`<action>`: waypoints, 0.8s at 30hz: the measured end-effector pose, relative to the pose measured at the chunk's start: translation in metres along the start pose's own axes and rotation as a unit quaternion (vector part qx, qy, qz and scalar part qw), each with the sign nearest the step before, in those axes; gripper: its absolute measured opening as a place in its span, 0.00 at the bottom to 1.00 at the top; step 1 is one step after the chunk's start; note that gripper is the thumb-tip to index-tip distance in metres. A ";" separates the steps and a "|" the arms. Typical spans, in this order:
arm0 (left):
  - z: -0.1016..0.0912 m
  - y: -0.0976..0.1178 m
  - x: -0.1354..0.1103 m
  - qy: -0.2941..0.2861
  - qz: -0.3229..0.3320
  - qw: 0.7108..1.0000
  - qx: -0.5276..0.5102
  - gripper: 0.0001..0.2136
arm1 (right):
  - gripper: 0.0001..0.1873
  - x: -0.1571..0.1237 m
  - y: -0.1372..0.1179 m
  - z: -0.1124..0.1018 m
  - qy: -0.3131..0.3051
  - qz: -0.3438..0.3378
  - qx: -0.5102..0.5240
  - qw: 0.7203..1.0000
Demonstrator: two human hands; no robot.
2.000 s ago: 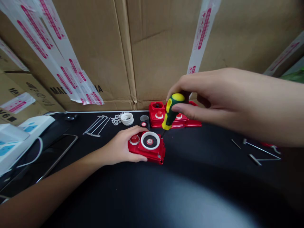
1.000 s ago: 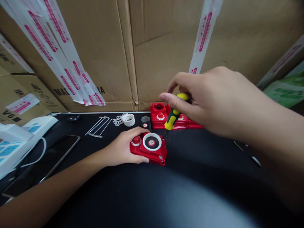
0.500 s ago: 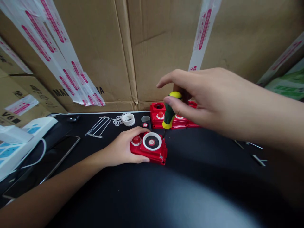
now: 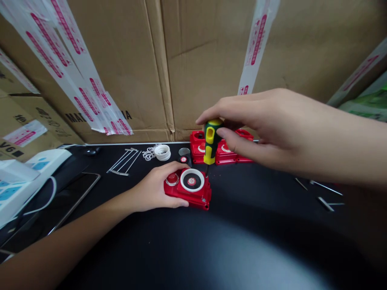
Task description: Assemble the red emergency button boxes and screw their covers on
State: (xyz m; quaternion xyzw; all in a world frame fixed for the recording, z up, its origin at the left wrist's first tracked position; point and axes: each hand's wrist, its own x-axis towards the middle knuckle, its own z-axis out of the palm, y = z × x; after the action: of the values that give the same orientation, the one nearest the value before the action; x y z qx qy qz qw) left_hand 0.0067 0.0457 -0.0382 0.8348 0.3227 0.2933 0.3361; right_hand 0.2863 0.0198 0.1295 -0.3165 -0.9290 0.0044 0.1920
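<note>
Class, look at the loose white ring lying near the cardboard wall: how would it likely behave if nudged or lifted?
The white ring looks like thin plastic, so probably light and easily slid across the smooth black tabletop. It lies flat, so it likely won't roll unless tipped onto its edge. Its open shape suggests it could flex slightly when pinched.

Packing/assembly workshop: taped cardboard boxes (image 4: 187, 60), black bench (image 4: 256, 189), loose red parts (image 4: 229, 155).
</note>
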 end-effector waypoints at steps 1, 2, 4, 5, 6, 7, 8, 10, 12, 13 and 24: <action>0.000 0.000 0.000 0.000 0.001 1.000 0.002 0.37 | 0.15 0.001 -0.001 -0.001 -0.007 -0.004 -0.004 1.000; 0.000 0.000 0.000 0.000 0.001 1.000 0.004 0.37 | 0.15 0.001 -0.001 -0.002 -0.013 -0.009 -0.009 1.000; 0.000 0.000 0.000 0.001 -0.001 1.000 0.006 0.37 | 0.14 0.002 -0.002 -0.004 -0.019 -0.020 -0.006 1.000; 0.000 0.000 0.000 0.000 -0.002 1.000 0.003 0.37 | 0.14 0.002 -0.002 -0.004 -0.023 -0.025 0.000 0.999; 0.000 0.000 0.000 -0.001 -0.004 1.000 -0.003 0.37 | 0.14 0.002 -0.002 -0.004 -0.028 -0.027 0.003 0.999; 0.000 0.000 0.000 -0.002 -0.007 1.000 -0.010 0.37 | 0.14 0.002 -0.002 -0.003 -0.027 -0.026 0.003 0.999; 0.000 0.001 0.000 -0.004 -0.009 1.000 -0.017 0.37 | 0.15 0.002 -0.001 0.000 -0.021 -0.023 -0.003 0.999; 0.000 0.001 0.000 -0.005 -0.012 1.000 -0.026 0.36 | 0.18 0.004 0.000 0.007 0.004 0.001 -0.034 0.999; 0.001 0.002 0.000 -0.006 -0.011 0.999 -0.033 0.36 | 0.25 0.007 0.000 0.015 0.033 0.047 -0.083 0.995; 0.001 0.002 0.000 -0.007 -0.009 0.999 -0.038 0.35 | 0.29 0.009 0.000 0.020 0.040 0.072 -0.107 0.991; -0.001 0.002 0.000 -0.008 -0.014 1.000 -0.025 0.38 | 0.14 0.020 -0.001 0.031 0.069 0.123 -0.106 0.984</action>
State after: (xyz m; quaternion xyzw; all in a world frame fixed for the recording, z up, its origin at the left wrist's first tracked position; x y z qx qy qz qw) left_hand 0.0068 0.0449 -0.0366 0.8239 0.3243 0.2901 0.3632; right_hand 0.2605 0.0339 0.1083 -0.4464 -0.8626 -0.0929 0.2193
